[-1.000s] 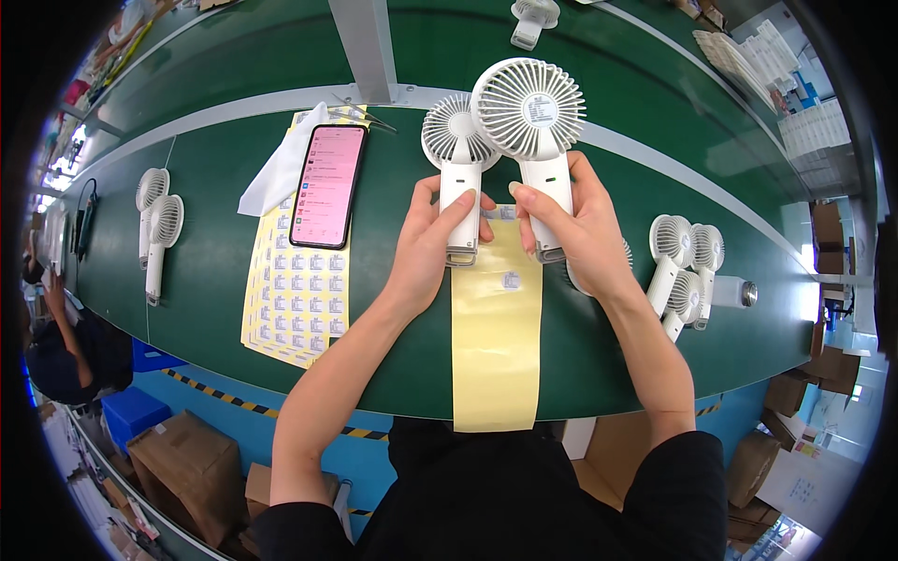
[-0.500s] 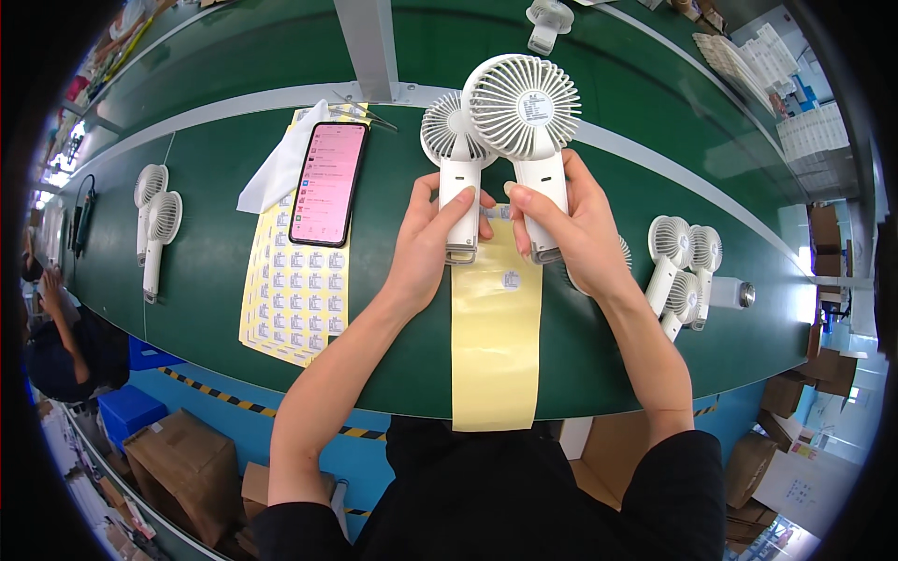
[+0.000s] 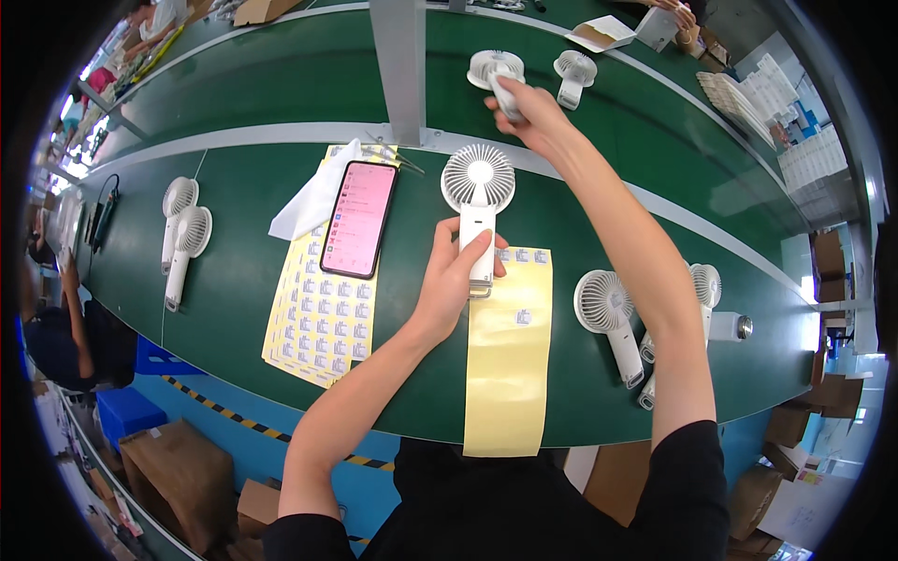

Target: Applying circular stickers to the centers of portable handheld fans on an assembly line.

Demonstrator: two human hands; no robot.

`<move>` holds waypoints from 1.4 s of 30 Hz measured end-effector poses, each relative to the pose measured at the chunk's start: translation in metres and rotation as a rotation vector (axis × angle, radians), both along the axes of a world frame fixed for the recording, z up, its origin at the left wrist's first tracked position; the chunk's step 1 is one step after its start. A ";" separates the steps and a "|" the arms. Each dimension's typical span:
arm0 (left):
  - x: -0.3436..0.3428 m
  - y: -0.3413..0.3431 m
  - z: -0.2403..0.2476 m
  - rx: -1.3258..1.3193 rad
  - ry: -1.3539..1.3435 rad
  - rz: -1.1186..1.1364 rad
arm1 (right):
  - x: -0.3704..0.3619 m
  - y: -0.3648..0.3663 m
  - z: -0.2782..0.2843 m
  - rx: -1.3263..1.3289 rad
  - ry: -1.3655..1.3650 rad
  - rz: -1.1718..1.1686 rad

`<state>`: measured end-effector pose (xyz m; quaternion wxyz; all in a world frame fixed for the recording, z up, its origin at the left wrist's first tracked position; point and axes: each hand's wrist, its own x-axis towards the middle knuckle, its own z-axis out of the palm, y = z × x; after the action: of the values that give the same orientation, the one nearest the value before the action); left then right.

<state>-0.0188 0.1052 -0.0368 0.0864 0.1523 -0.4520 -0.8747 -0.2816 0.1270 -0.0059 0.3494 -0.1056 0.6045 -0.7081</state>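
My left hand (image 3: 449, 278) is wrapped round the handle of a white handheld fan (image 3: 478, 179), its round grille pointing away from me. Below that fan lies a yellow backing strip (image 3: 508, 393) with a few small labels left on it. My right hand (image 3: 533, 114) reaches far across the metal rail and grips a second handheld fan (image 3: 497, 69) by its handle, over the green surface beyond. Close to its right stands another white fan (image 3: 575, 73). One more fan (image 3: 604, 301) lies on the table under my right forearm.
Label sheets (image 3: 321, 323), a white cloth (image 3: 313, 198) and a phone (image 3: 358, 220) lie left of centre. Two fans (image 3: 192, 232) rest farther left. A metal post (image 3: 399, 75) rises from the rail (image 3: 281, 137). A person (image 3: 75, 327) works at the left.
My right hand has carried its fan forward and over the rail, away from the other one. My left hand still holds its fan, now slightly lower in view.
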 end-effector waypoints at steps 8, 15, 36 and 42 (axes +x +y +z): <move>0.002 -0.005 0.001 0.010 -0.006 0.034 | -0.041 -0.002 0.002 0.449 0.423 0.024; -0.003 0.002 0.003 0.027 0.021 0.014 | 0.030 0.160 0.029 0.725 0.847 0.184; -0.002 -0.004 0.004 -0.045 -0.004 0.036 | 0.162 0.226 0.036 0.629 0.397 -0.110; -0.002 -0.008 0.003 -0.030 -0.016 0.050 | 0.166 0.191 0.024 0.296 0.165 0.035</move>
<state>-0.0209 0.0970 -0.0342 0.1067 0.1693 -0.4619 -0.8641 -0.1157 0.3180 0.0177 0.3227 -0.1214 0.7269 -0.5939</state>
